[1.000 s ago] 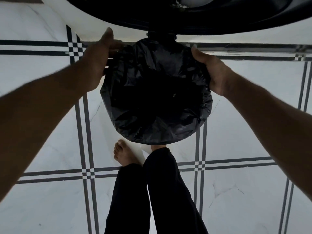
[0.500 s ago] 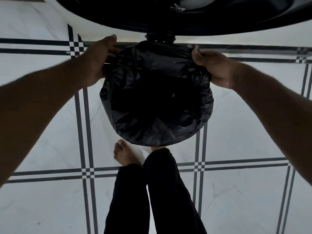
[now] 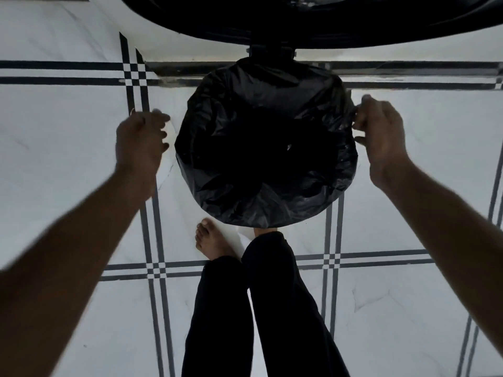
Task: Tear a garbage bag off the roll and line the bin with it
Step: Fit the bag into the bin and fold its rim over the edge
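A round bin lined with a crinkled black plastic garbage bag point(image 3: 266, 148) stands on a white marble-look tiled floor point(image 3: 68, 148) crossed by dark stripes. Right of the bin, the right hand point(image 3: 381, 137) pinches the bag's edge; left of it, the blurred left hand point(image 3: 141, 142) hangs loosely curled, holding nothing.

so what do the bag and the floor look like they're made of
The bag looks like thin black plastic film: it is crinkled, with soft glossy highlights along the folds. The floor looks like polished white tile, perhaps marble or a marble-look ceramic: faint grey veins, a light sheen, and dark inlaid border lines.
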A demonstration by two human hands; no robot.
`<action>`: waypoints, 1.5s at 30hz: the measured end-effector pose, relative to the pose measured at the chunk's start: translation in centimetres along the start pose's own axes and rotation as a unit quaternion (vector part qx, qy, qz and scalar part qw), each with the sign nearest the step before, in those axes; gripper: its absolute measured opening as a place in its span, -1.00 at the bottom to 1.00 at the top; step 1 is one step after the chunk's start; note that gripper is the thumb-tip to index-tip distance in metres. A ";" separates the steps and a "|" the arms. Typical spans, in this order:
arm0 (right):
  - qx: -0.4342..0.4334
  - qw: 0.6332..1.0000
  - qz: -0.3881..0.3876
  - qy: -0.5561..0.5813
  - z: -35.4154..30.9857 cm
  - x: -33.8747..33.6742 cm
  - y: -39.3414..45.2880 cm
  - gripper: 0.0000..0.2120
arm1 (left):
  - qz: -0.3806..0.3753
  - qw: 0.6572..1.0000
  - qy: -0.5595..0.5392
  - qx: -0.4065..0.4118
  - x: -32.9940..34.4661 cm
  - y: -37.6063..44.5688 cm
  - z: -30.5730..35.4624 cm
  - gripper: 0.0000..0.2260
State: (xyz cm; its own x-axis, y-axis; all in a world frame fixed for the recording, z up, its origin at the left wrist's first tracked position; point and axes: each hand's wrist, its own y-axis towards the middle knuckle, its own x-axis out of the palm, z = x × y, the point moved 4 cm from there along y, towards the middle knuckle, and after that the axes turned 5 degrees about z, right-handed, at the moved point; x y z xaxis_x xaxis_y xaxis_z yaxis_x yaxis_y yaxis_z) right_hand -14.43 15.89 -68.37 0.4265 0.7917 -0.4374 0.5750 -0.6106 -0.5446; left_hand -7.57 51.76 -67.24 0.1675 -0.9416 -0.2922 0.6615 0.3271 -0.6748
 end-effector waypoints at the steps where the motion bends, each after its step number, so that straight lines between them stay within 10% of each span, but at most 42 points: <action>1: 0.014 1.000 -0.013 -0.005 0.9 -0.4 -1.1 -0.77 | 0.025 1.000 0.002 -0.006 -0.1 -1.3 -0.9 -0.79; 16: 0.156 0.968 -0.179 0.074 2.4 0.6 -3.3 -0.48 | -0.003 0.963 -0.107 -0.247 0.9 -7.0 -6.4 -0.61; 24: 0.199 0.972 -0.088 0.084 3.3 -0.4 -2.6 -0.58 | -0.011 0.960 -0.128 -0.248 1.0 -7.3 -7.2 -0.64; 31: 0.192 0.964 0.166 0.078 6.3 -1.9 -6.7 -0.88 | -0.014 0.949 -0.161 -0.269 1.3 -7.9 -8.4 -0.62; 45: 0.312 0.900 -0.037 0.303 8.4 0.4 -11.0 -0.56 | -0.011 0.915 -0.258 -0.311 1.2 -9.3 -10.3 -0.58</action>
State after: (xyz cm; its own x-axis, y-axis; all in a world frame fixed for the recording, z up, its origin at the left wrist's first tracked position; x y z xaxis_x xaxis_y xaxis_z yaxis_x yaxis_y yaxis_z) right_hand -26.42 22.74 -68.57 0.8137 0.5811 -0.0161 0.1944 -0.2981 -0.9345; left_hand -21.03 48.41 -68.34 0.5876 -0.8088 -0.0242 0.1516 0.1394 -0.9786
